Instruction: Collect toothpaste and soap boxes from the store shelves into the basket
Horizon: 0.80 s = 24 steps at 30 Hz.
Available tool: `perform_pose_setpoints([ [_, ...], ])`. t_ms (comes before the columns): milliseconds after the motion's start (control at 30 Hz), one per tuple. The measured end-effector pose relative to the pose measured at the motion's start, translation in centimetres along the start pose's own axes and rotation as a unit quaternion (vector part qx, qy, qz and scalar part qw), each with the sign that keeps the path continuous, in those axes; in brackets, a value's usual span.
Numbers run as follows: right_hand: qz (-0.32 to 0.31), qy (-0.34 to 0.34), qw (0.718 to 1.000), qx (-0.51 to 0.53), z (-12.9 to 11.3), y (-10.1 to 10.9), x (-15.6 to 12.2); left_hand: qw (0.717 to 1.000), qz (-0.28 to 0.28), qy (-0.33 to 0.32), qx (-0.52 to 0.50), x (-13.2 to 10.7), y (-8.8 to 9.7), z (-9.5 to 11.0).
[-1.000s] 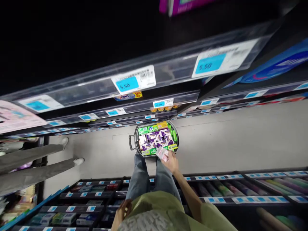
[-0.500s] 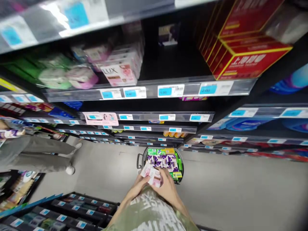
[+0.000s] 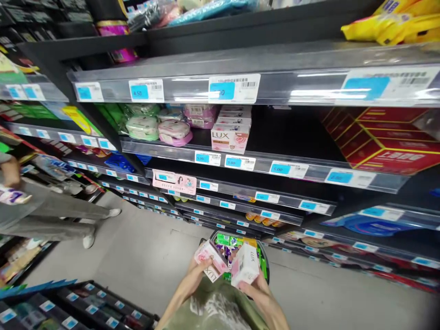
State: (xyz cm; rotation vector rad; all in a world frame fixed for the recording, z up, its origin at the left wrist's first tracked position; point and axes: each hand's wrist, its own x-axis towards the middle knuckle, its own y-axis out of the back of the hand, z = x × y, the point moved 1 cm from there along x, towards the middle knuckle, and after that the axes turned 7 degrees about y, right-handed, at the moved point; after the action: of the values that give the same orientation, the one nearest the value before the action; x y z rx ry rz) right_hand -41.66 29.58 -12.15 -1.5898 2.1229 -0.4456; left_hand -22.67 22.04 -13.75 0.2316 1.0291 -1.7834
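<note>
My left hand is closed round a pink-and-white LUX soap box, its lettering turned at a slant. In my right hand is a second white-and-pink LUX soap box, standing more upright. The two boxes are held apart in front of my body. Below them on the floor is a dark shopping basket, filled with green, purple-and-white and yellow packs and partly hidden by the boxes. Ahead on the shelf stands a row of matching LUX boxes.
Soap dishes in green and pink sit left of the LUX row. Red boxes are stacked at the right. Price tags line the shelf edge. Another person in grey trousers stands at left, holding a pack. A low rack is behind left.
The two soap boxes were close together and are now spread apart, one in each hand and raised nearer. The view has tilted up, showing more of the upper shelf.
</note>
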Motion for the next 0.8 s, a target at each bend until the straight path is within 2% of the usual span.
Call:
perform_pose_setpoints([
  [133, 0.034, 0.050, 0.998, -0.033, -0.5, -0.7, 2.7, 0.999, -0.032, 0.008, -0.008, 1.4, 0.6, 2.4],
  [267, 0.186, 0.089, 0.978, -0.038, 0.1, -1.6, 4.5, 0.998, -0.059, 0.000, -0.024, 3.2, 0.9, 6.0],
  [400, 0.299, 0.101, 0.949, -0.005, 1.6, -4.5, 4.9, 0.993, -0.113, 0.002, -0.033, 5.1, 1.2, 10.2],
  [533, 0.390, 0.112, 0.913, 0.032, 2.6, -8.3, 5.0, 0.987, -0.156, 0.040, 0.001, 6.5, 2.2, 13.7],
  [667, 0.435, 0.105, 0.893, 0.057, 2.1, -11.0, 5.5, 0.982, -0.176, 0.064, 0.032, 7.1, 3.3, 15.8],
  [800, 0.424, 0.140, 0.891, 0.080, 0.6, -12.3, 5.8, 0.978, -0.195, 0.069, 0.032, 7.0, 3.4, 16.1],
])
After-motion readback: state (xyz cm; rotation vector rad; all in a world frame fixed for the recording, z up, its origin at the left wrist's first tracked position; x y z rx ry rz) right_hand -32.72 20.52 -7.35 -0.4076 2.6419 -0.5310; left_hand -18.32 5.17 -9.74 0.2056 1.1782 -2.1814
